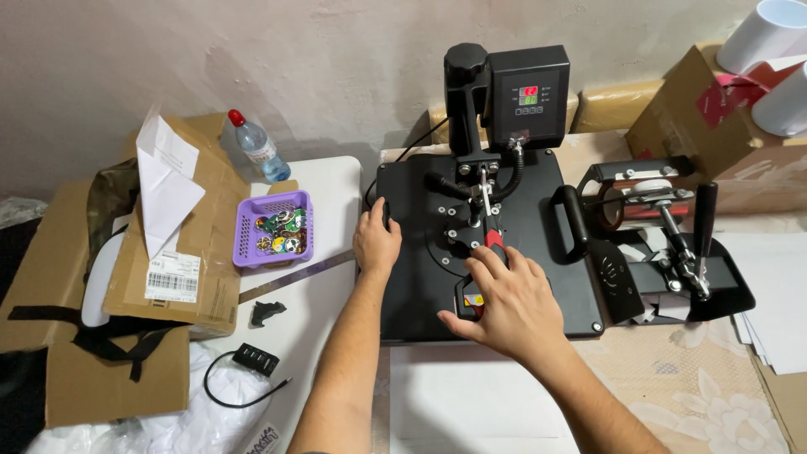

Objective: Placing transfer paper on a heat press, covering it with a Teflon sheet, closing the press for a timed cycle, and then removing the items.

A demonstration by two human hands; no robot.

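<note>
Cardboard boxes (126,277), flattened and heaped, lie far to the left of the fingers, with a clear water bottle (256,150) behind them and a purple plastic basket (273,227) of small round badges just left of the left hand. Below the basket, a white counter (319,311) carries a metal ruler (294,277), a small black clip and a black cabled hub (255,360).

Left hand (376,241) rests flat at the left edge of the black heat press (487,244), fingers loosely curled over the rim, gripping nothing firmly. Right hand (504,304) lies on the press's top plate near its front, fingers (486,262) spread beside a red-tipped lever, thumb extended; it seems to hold nothing.

To work well here, the left hand should likely steady the plate while the right keeps clear of the hinge.

Right of the fingers sits a mug press attachment (664,244) with a black handle, then white mugs (769,34) on a box. A patterned cloth covers this side; a pale plaster wall stands behind.
</note>
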